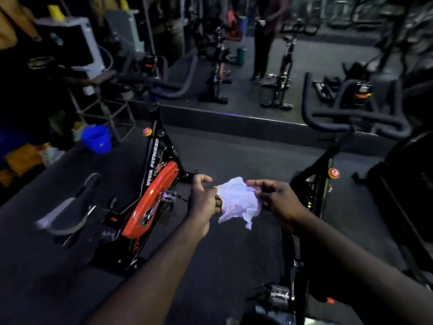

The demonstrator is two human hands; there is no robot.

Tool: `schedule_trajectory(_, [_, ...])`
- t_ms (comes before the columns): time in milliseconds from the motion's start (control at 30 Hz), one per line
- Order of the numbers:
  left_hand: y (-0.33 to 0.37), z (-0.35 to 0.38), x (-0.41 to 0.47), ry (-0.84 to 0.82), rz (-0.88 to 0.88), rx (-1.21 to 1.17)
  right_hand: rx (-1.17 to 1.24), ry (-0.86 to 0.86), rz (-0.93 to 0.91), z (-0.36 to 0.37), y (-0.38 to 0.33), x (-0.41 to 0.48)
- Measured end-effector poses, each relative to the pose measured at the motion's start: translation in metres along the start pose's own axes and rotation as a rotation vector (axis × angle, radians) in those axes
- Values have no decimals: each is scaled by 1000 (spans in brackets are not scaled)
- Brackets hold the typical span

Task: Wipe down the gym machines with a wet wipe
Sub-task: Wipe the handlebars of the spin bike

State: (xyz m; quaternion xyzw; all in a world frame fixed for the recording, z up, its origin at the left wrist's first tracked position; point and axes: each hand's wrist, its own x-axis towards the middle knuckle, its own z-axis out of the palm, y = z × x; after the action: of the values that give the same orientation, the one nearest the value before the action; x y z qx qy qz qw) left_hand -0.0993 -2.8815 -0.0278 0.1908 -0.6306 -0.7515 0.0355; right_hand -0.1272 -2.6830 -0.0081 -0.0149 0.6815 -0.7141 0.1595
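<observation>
hands stretch a crumpled white wet wipe (pixel 239 201) between them above the floor: left hand (pixel 204 198) and right hand (pixel 277 198) pinch opposite edges, between two spin bikes (pixel 150 200).

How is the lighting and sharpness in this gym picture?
Head view: dim, with a bluish cast; the wet wipe pinched between the left hand and right hand is the brightest spot; the saddle of the orange spin bike smears with motion blur; the far background is soft; wide-angle distortion bends the edges.
</observation>
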Motion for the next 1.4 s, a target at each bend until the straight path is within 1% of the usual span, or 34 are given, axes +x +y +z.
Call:
schedule_trajectory(67, [9,14,12,-93,8,36,32,76,-27,-13,-4,3])
schedule_trajectory(167, [20,37,28,-298,18,86,64,147,-58,-42,-5,11])
schedule_trajectory(200, [25,45,33,-371,30,90,49,149,-75,-51,-6,14])
schedule_trajectory(267, [28,63,49,-487,74,195,-29,139,-123,-72,-7,25])
schedule_trajectory(300, [27,74,60,-517,104,291,-123,142,-159,-85,-9,32])
schedule_trajectory(333, [26,86,72,-519,145,411,-284,168,-196,-98,-10,43])
schedule_trajectory(400, [27,111,101,-468,243,692,-683,243,-213,-124,-15,67])
schedule_trajectory(433, [29,122,115,-431,293,821,-825,267,-222,-135,-19,79])
schedule_trajectory(467, [33,133,128,-403,338,918,-906,287,-222,-145,-22,93])
schedule_trajectory(533, [39,153,152,-381,398,994,-949,314,-223,-166,-26,119])
schedule_trajectory(600, [44,173,175,-383,390,971,-896,345,-211,-183,-31,145])
schedule_trajectory(633, [45,182,188,-385,352,911,-764,347,-176,-188,-35,156])
schedule_trajectory(700, [47,199,213,-397,254,736,-293,280,-88,-191,-42,176])
schedule_trajectory(733, [50,207,222,-403,206,655,-117,248,-42,-191,-46,185])
schedule_trajectory(767, [51,214,233,-412,165,576,0,218,-18,-192,-49,193])
schedule_trajectory(833, [54,227,252,-431,101,454,33,194,33,-197,-53,213])
schedule_trajectory(867, [57,233,261,-435,81,422,-8,215,39,-200,-54,224])
schedule_trajectory(933, [64,242,279,-465,20,371,1,249,55,-205,-58,244])
schedule_trajectory(1033, [69,255,308,-622,-113,269,164,268,47,-213,-67,274])
schedule_trajectory(1100, [72,264,333,-691,-143,243,226,305,35,-220,-74,295])
schedule_trajectory(1167, [81,275,360,-722,-140,223,210,320,21,-228,-85,312])
schedule_trajectory(1267, [104,293,406,-770,-122,211,179,284,-30,-241,-112,334])
schedule_trajectory(1333, [120,308,436,-822,-132,169,58,308,-73,-250,-133,351])
schedule_trajectory(1400, [133,324,462,-899,-155,125,-82,369,-166,-263,-151,368])
